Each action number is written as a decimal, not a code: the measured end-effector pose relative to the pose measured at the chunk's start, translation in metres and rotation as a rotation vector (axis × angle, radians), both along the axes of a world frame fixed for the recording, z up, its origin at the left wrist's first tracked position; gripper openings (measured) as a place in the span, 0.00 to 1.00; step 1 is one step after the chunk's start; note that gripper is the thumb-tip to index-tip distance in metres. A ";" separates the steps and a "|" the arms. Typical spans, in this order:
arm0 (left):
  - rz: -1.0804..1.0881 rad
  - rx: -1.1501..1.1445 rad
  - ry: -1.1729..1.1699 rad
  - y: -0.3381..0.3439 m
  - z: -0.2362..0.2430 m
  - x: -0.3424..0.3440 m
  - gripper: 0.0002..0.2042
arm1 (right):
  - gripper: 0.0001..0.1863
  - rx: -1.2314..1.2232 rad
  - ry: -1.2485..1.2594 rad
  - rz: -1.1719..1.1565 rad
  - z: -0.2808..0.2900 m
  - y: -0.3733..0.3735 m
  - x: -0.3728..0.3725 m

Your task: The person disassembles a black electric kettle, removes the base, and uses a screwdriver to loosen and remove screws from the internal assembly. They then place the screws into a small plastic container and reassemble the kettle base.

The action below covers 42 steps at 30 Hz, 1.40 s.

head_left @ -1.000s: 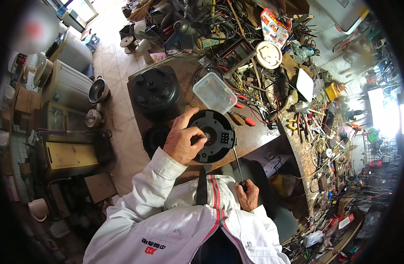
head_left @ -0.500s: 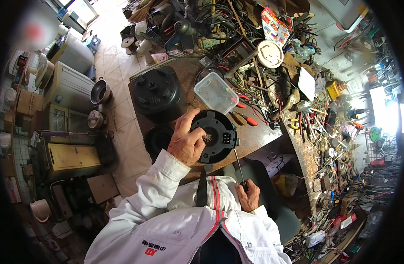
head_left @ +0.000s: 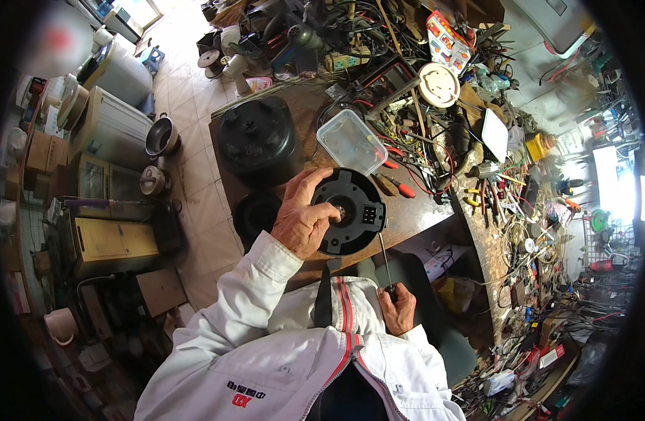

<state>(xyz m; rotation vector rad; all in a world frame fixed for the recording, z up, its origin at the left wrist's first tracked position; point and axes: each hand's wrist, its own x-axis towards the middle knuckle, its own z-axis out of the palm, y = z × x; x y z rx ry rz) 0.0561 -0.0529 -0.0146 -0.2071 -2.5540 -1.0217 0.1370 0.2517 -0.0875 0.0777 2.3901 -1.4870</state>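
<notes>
A round black plastic housing, with a dark recess in its middle and a small block of square slots at its right, is in front of me. My left hand grips its left side, with one finger over the rim and another fingertip at the central recess. Down in my lap, my right hand is closed round the handle of a long thin screwdriver. The shaft points up to the housing's lower right edge; whether the tip touches it I cannot tell.
On the brown workbench stand a large black moulded casing and a clear plastic container. Red-handled pliers lie beside it. Wires, tools and parts heap up behind and to the right. Pots stand left on the tiled floor.
The housing is tilted a little differently, and my left fingers have shifted slightly on it. My right hand and the screwdriver keep nearly the same place. The whole view has shifted slightly.
</notes>
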 end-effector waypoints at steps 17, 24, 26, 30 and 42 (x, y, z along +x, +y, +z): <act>0.086 0.227 0.041 0.004 -0.014 0.005 0.23 | 0.20 0.052 -0.001 -0.029 0.001 -0.004 0.001; 0.101 0.213 0.069 0.004 -0.017 0.003 0.25 | 0.19 0.047 -0.006 -0.042 0.008 -0.005 0.002; 0.098 0.203 0.072 0.002 -0.021 0.004 0.22 | 0.18 0.037 -0.013 -0.039 0.007 -0.005 0.001; 0.138 0.321 0.060 0.005 -0.027 0.007 0.23 | 0.18 0.038 -0.009 -0.017 0.004 -0.002 0.000; 0.057 1.162 -0.169 0.000 -0.040 0.010 0.27 | 0.17 0.024 -0.032 0.034 0.013 0.011 0.000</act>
